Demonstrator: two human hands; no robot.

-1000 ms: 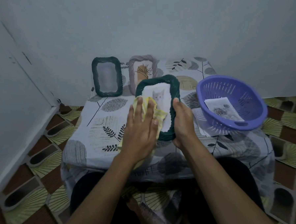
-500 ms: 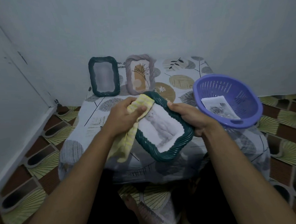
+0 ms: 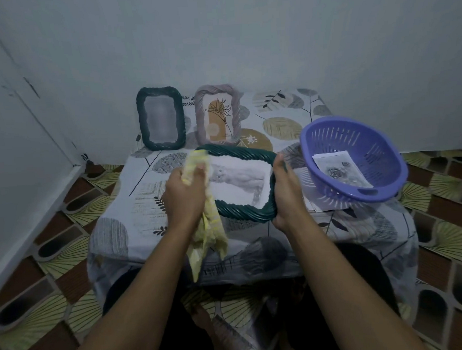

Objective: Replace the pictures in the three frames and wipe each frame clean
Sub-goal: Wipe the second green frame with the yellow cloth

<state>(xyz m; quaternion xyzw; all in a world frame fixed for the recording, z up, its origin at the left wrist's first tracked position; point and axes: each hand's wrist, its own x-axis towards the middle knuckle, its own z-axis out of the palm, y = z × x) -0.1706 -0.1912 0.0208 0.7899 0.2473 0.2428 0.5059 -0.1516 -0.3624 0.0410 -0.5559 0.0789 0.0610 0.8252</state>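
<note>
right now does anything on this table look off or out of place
Only the purple basket stands out: it sits tilted near the table's right edge, partly on a loose sheet. The green frame and lilac frame at the back stand upright; nothing looks spilled.

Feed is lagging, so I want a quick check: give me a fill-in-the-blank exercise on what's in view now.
The left hand grips a ____ cloth against the held green frame. Its picture shows a ____. ____ other frames stand by the wall. A print lies in the ____ basket.
Missing words: yellow, cat, two, purple.
</note>
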